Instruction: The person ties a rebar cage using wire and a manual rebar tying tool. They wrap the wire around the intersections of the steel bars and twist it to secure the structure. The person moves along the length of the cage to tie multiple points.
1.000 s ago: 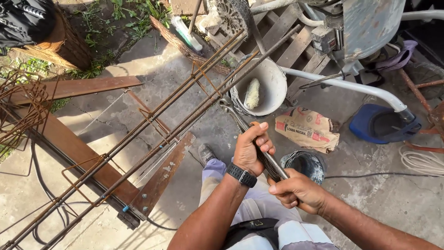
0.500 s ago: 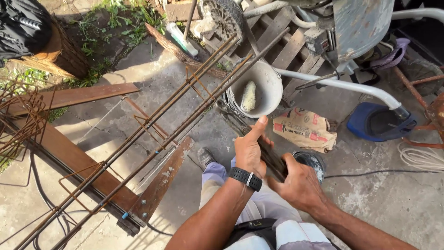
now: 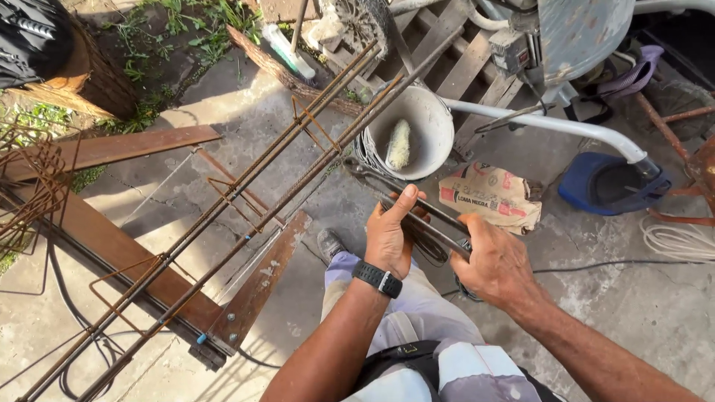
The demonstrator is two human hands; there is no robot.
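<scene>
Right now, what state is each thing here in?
Left hand: gripping the tool.
Right hand: gripping the tool.
Tool: held level between both hands.
Bucket: upright, a roller inside.
Rebar cage: lying slanted on supports.
Paper sack: crumpled, lying flat.

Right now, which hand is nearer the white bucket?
Left. The left hand grips the metal bars just below the white bucket; the right hand holds them farther back.

left hand (image 3: 389,234) gripping, right hand (image 3: 495,262) clasped, forearms extended
</scene>
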